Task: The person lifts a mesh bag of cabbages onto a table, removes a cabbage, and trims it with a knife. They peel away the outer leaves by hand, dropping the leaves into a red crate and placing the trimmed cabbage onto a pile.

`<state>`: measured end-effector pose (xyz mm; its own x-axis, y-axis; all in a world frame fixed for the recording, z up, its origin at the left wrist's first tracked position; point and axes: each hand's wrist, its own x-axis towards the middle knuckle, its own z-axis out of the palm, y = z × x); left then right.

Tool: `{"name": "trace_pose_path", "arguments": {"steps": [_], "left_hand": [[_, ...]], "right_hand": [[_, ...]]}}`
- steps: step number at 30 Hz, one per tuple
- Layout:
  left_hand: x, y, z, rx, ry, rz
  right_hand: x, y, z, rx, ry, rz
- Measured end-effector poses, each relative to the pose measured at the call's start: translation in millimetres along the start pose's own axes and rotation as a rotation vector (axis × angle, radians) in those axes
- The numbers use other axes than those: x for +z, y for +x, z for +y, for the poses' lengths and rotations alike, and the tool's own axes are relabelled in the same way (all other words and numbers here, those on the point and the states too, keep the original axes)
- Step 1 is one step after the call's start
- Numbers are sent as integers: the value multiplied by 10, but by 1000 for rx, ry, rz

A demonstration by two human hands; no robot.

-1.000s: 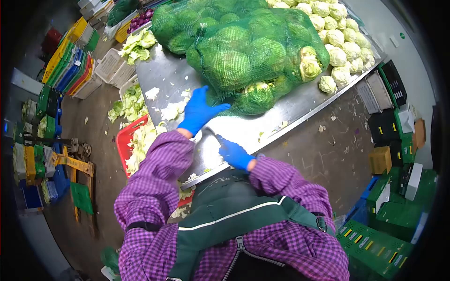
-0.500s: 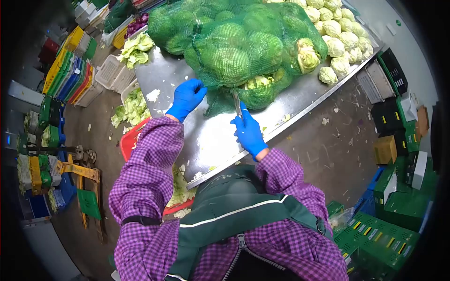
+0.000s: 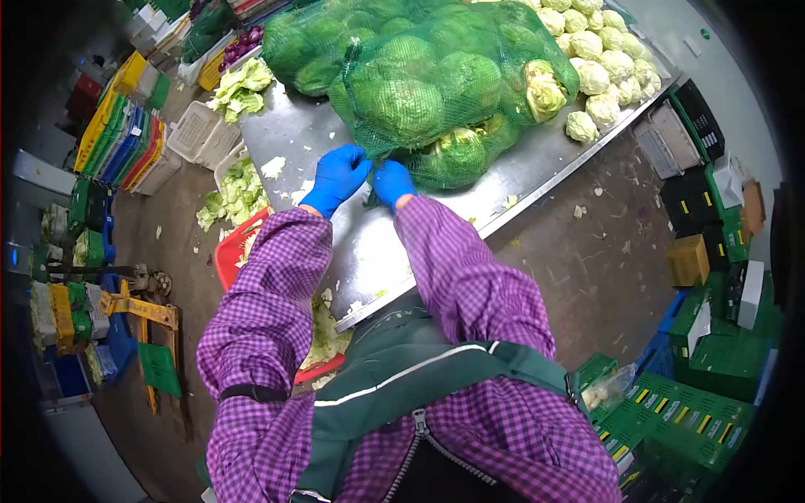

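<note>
A green mesh bag full of large cabbages lies on a steel table. At the bag's near left corner, my blue-gloved left hand is closed, its fingertips pinching the netting. Right beside it, my gloved right hand is closed against the same corner of mesh. What its fingers hold is hidden; the knife seen earlier does not show now. A cabbage with a pale cut-looking side shows at the bag's right end.
Trimmed pale cabbages are piled at the table's far right. Loose leaves lie at the left corner. A red tub with leaves stands under the left edge. Green crates stack at right, and a yellow pallet jack stands at left.
My right hand has moved left and away from me, from the knife's place near the bag's front to beside my left hand. The knife has gone from sight. My left hand has barely moved.
</note>
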<state>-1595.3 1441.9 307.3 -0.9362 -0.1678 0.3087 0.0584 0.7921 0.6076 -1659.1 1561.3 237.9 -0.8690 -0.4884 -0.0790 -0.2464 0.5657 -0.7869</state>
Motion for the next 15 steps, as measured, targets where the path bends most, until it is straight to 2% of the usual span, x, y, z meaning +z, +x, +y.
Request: {"name": "trace_pose_path", "arguments": {"steps": [3, 4, 5, 7, 9, 14, 15], "left_hand": [[-16, 31, 23, -30, -44, 41], [-14, 53, -4, -47, 21, 47], [-13, 85, -29, -62, 86, 53], [-33, 243, -68, -58, 88, 58], [-29, 420, 12, -100, 74, 101], [119, 495, 183, 65, 16, 144], [123, 505, 80, 78, 11, 138]], "right_hand": [[86, -216, -224, 21, 16, -75], [167, -318, -184, 10, -66, 13], [117, -459, -182, 14, -71, 13], [-40, -646, -173, 11, 175, -186], [-59, -684, -110, 35, 208, -195], [-11, -135, -217, 68, 164, -165], [91, 5, -117, -16, 65, -169]]}}
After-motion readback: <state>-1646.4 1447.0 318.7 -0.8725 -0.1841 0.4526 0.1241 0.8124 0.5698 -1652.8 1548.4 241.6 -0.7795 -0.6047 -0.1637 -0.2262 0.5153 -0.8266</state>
